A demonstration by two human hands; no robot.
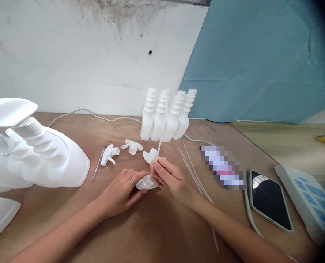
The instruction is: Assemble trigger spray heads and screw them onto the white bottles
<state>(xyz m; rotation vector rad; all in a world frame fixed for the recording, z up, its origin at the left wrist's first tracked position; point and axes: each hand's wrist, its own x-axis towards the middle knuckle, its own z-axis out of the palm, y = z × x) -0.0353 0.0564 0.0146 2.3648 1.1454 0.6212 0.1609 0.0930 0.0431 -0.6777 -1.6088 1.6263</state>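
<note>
My left hand (pixel 124 191), with a ring on one finger, steadies a white spray trigger head (pixel 146 182) against the tabletop between fingers and thumb. Pinched in my right hand (pixel 173 179) is a thin white plastic tube (pixel 161 135), which rises steeply away from me. Its lower end is at the underside of the spray head; my fingers hide whether it sits inside the socket. Just beyond my hands lies another spray trigger head (pixel 150 155), partly covered by my right fingers. Two more, a spray head (pixel 132 147) and a spray head (pixel 110 155), lie farther left.
Several open white bottles (pixel 159 124) stand by the wall. Large white spray bottles (pixel 60 157) fill the left side. A screwdriver (pixel 98 164) lies near them. Loose thin tubes (pixel 192 171), a blurred-out item (pixel 222 166), a phone (pixel 270 201) and a grey device (pixel 307 197) are on the right.
</note>
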